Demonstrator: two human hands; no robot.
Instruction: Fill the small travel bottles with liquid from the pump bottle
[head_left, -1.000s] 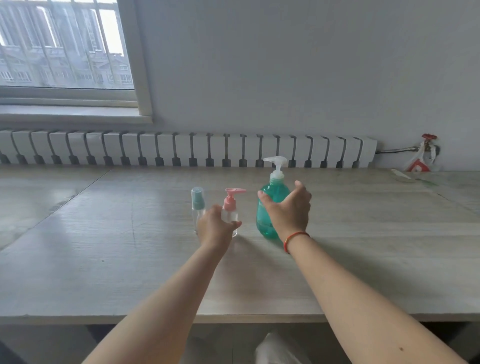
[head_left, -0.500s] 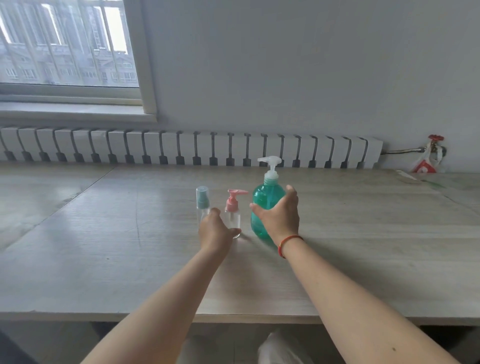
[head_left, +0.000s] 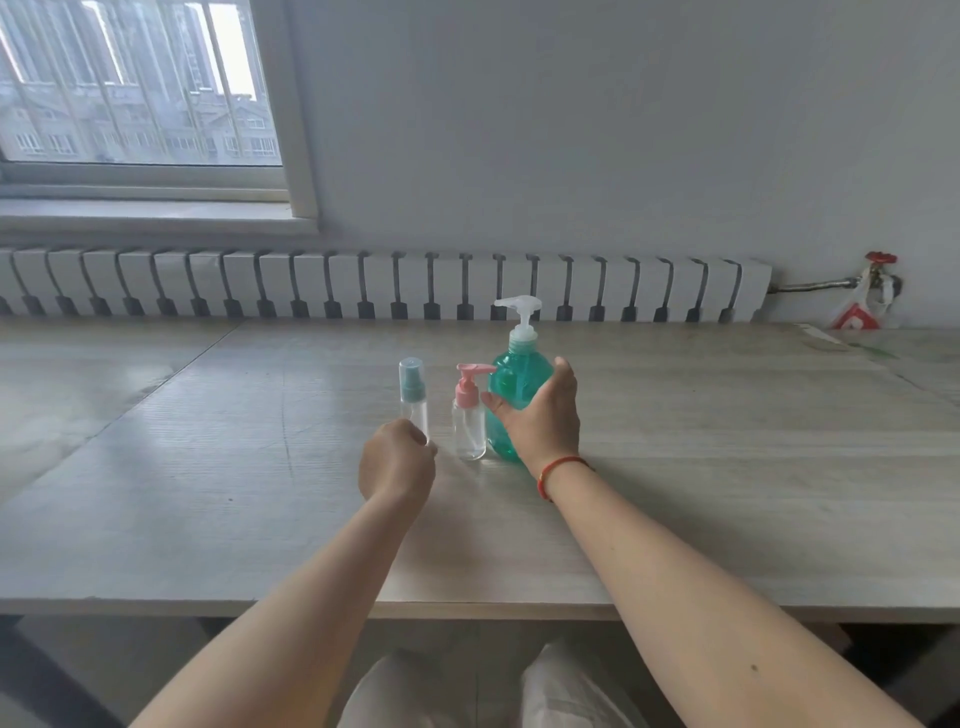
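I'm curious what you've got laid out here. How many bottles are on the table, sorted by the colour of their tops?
White pump top: 1, the green pump bottle
Pink pump top: 1, the small clear bottle
Teal capped top: 1, the small spray bottle
Total: 3 bottles

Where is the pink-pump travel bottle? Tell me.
In the head view, the pink-pump travel bottle stands on the table, between the teal-capped spray bottle and the green pump bottle.
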